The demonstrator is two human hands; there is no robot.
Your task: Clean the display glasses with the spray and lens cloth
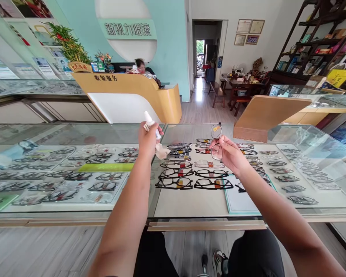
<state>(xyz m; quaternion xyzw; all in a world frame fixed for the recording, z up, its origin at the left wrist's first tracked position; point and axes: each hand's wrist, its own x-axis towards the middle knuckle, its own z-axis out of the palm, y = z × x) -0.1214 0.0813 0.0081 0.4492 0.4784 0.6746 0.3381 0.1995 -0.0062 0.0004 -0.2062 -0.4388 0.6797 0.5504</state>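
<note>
My left hand (148, 136) is closed around a small white spray bottle (150, 120), its tip pointing up. A crumpled beige cloth (162, 151) hangs from the lower side of the same hand. Between the fingertips of my right hand (230, 152) is a pair of eyeglasses (216, 132), held upright by its frame, with an orange sticker on the upper lens. Both hands are raised over the glass display counter (190, 204). Below them, rows of dark-framed eyeglasses (174, 183) with small red tags lie in the counter.
A wooden-coloured stand (272, 111) rises at the counter's right rear. More glasses (105, 186) fill the left case, beside a yellow-green strip (106, 167). A person (140, 66) sits behind the yellow reception desk (127, 82). A doorway (200, 57) opens at the back.
</note>
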